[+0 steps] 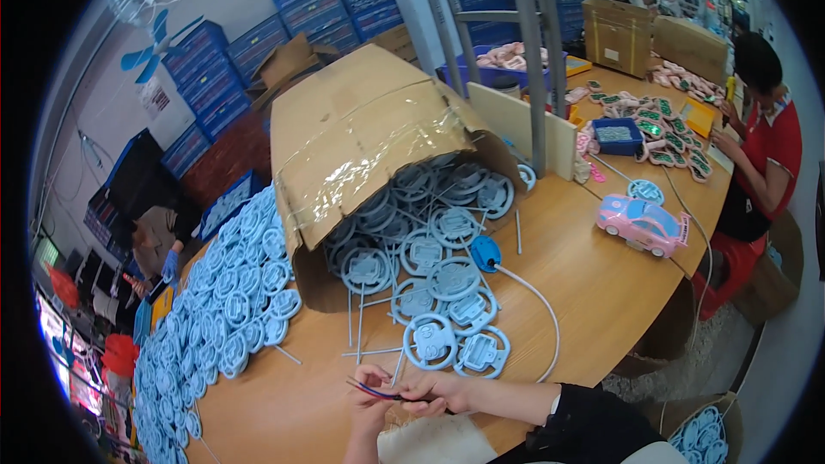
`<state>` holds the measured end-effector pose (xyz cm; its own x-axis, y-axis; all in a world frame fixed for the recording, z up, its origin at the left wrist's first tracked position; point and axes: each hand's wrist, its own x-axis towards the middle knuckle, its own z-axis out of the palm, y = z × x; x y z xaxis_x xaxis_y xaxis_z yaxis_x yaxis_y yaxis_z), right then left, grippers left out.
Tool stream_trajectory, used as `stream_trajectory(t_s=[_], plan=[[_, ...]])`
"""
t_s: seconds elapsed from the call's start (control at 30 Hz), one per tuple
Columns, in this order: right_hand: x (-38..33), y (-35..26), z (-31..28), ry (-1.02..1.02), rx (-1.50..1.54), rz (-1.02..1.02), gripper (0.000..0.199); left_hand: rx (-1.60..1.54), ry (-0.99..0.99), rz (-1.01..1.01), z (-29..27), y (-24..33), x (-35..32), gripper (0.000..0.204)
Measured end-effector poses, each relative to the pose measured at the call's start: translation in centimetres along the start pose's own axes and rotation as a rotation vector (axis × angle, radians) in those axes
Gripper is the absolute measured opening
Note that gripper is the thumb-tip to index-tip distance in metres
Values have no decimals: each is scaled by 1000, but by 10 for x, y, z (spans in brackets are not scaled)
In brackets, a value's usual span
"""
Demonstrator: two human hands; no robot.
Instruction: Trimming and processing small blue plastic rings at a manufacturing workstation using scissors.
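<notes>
On the wooden table [593, 292], light blue toy steering wheels [430, 275] spill from a tipped cardboard box [361, 129], close to reach. Both hands, left hand [371, 395] and right hand [438, 391], seem to pinch thin red and blue wires [371, 390] at the near edge.

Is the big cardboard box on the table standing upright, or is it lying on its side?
On its side. The cardboard box lies with its open mouth facing the person, and light blue steering-wheel parts spill from it onto the wooden table.
</notes>
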<state>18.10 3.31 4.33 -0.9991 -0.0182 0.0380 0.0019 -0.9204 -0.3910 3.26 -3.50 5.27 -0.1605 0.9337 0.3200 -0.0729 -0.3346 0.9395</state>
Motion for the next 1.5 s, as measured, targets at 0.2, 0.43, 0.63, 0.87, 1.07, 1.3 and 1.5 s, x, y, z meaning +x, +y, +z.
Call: stream_trajectory(t_s=[0.2, 0.43, 0.63, 0.87, 1.07, 1.3, 1.5], plan=[[3, 4, 1, -15, -62, -87, 8, 55, -132, 150, -5, -4, 11, 13], [-3, 5, 25, 182, -505, -485, 12, -191, -99, 22, -16, -23, 14, 16], [1, 10, 29, 286, -794, -757, 15, -141, -149, -120, -14, -10, 12, 19], [17, 20, 5, 220, -640, -679, 15, -62, -316, -158, 8, -12, 33, 15], [-1, 15, 18, 219, -594, -480, 16, 16, -472, -181, 25, -11, 42, 13], [-4, 3, 23, 83, -393, -326, 18, 154, -486, -196, 3, 4, 41, 11], [-12, 0, 26, 227, -367, -300, 15, 171, -553, 212, -21, 18, 30, 3]])
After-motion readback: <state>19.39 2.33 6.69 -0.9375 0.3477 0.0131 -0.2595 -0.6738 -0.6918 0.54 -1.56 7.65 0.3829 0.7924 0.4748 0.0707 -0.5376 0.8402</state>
